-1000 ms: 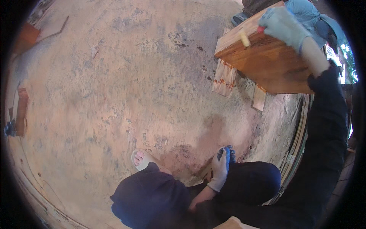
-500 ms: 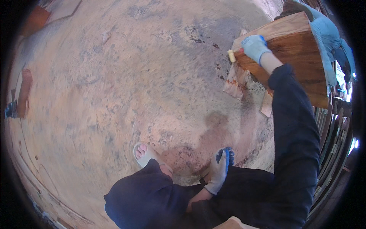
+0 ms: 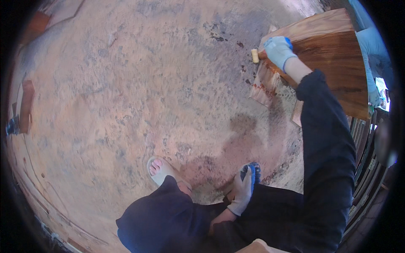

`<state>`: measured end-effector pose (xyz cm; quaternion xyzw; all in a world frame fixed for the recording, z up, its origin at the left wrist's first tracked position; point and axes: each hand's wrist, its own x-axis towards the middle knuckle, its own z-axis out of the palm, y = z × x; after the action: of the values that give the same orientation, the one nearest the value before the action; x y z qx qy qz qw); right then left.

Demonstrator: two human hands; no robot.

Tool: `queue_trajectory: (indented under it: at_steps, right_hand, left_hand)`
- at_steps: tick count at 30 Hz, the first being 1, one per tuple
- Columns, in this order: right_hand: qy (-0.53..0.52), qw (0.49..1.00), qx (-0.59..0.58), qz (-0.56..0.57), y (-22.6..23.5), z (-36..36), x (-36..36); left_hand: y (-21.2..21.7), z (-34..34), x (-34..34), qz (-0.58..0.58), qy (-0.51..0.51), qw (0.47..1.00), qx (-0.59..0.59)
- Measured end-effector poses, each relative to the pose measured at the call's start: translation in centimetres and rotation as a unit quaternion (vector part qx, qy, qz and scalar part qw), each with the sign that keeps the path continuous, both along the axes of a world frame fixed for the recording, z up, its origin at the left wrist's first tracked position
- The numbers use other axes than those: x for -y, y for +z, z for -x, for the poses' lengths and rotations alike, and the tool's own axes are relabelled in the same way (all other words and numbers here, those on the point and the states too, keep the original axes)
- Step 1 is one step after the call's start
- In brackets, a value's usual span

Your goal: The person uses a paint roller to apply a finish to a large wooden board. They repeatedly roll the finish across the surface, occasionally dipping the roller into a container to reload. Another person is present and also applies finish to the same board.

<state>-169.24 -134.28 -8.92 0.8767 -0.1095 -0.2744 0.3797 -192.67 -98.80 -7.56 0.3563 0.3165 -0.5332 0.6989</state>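
My right hand (image 3: pixel 279 51), in a pale blue glove, is closed over the far left corner of a wooden board (image 3: pixel 333 71). From the fist juts a tool with a short cream cylindrical end (image 3: pixel 255 55) and a reddish-brown part; its kind I cannot make out. Most of the board is dark brown, while a strip along its far edge is paler. My left hand (image 3: pixel 241 192), wearing a pale glove with a blue palm, rests low by my right leg. Its fingers look curled; whatever lies within them, if anything, is hidden.
Beneath the board lie stained wood offcuts (image 3: pixel 265 86) on a dusty, dark-spotted floor (image 3: pixel 126 97). Light blue cloth (image 3: pixel 373 46) hangs beyond its right edge. Stacked slats (image 3: pixel 365 173) line the right side. Brown panels (image 3: pixel 26 105) stand far left. My sandalled foot (image 3: pixel 160 170) is planted ahead.
The board appears shifted slightly right, and its right edge shows more. My right hand has moved slightly toward me along the left end. My left hand has barely moved.
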Motion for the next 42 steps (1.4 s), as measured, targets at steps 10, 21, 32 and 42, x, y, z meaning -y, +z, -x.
queue_trajectory:
  at_steps: [10,21,32,42]
  right_hand:
    - [-0.012,0.996,0.091,-0.021,26.0,4.2,2.2]
    - [-0.025,0.932,0.359,0.048,34.8,20.5,-3.3]
    - [-0.003,0.839,0.542,-0.037,14.0,27.0,3.7]
    - [-0.359,0.72,0.591,-0.06,-0.8,43.6,5.4]
  left_hand:
    - [-0.3,0.8,0.9,-0.014,-0.04,0.998,-0.048]
    - [-0.6,2.6,1.6,0.005,-0.093,0.995,-0.022]
    - [-2.2,4.7,1.5,0.001,-0.149,0.989,0.019]
    - [-3.3,4.2,1.4,0.022,-0.135,0.986,0.092]
